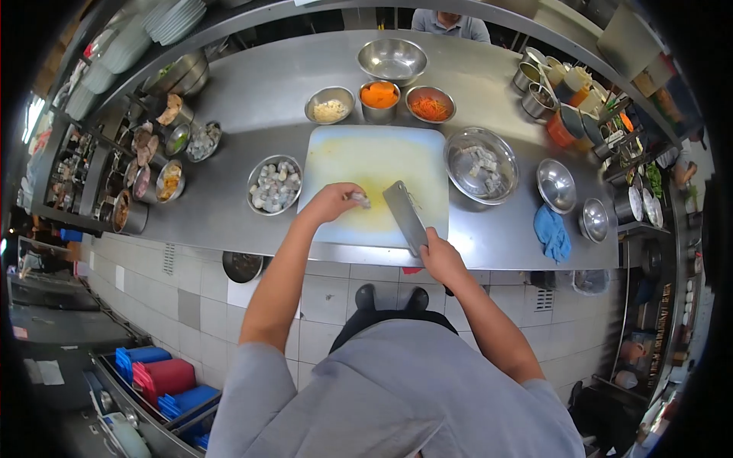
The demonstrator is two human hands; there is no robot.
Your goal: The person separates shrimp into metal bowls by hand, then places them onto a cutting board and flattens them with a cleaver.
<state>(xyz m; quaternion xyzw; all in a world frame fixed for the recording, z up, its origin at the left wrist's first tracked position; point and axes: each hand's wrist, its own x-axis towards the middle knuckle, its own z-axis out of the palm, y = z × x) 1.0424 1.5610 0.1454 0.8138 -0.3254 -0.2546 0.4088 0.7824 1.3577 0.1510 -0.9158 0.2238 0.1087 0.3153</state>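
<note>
My left hand [341, 202] is over the left part of the white cutting board [382, 153], its fingers pinching a small greyish piece [360, 199] that looks like shrimp. Gripped in my right hand [441, 258] at the board's front right is a wide-bladed cleaver [405, 217], its blade slanting up and left over the board. Left of the board stands a bowl of pale shrimp pieces [275, 185]. On the right side, a larger steel bowl [481, 166] holds a few greyish-white pieces.
Behind the board sit bowls of chopped garlic-like bits [330, 111], orange slices [379, 95] and orange shreds [430, 108], with a steel bowl [393, 61] behind. A blue cloth [552, 233] lies at right near two steel bowls. Across the counter is a person [450, 24].
</note>
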